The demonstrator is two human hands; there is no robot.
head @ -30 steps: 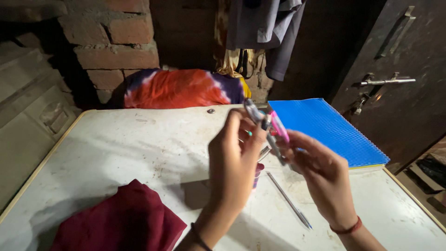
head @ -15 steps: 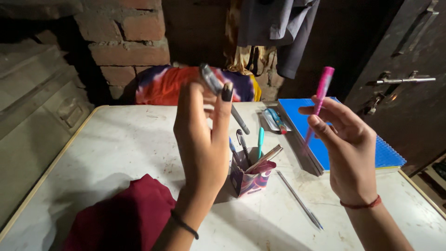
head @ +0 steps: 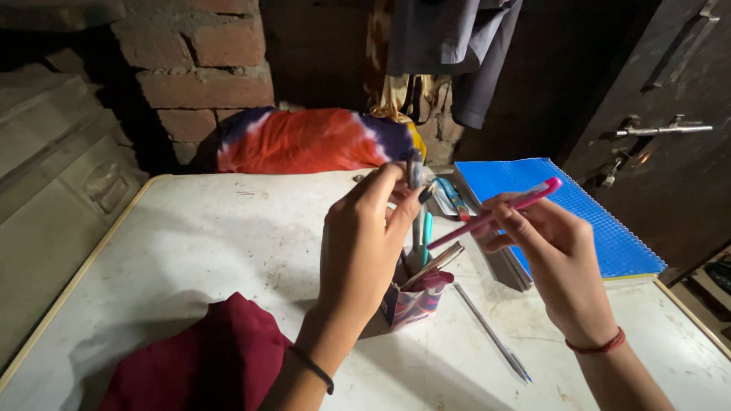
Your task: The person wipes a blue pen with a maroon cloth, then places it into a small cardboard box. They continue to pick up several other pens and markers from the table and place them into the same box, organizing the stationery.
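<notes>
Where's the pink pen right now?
Head view, right of centre: the slim pink pen is pinched in the right hand, tilted over the patterned pen holder, beside the blue spiral notebook.

A dim room is seen: a brick wall behind the white table, a dark metal door at its right.

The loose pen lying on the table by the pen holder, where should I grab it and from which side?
Take the loose pen near the middle of its thin shaft, coming straight down from above with fingertips across its width. It lies flat and diagonal on the white table, apart from the pen holder, with bare surface on both long sides. Its ends are narrow, so probably a poorer hold.
</notes>
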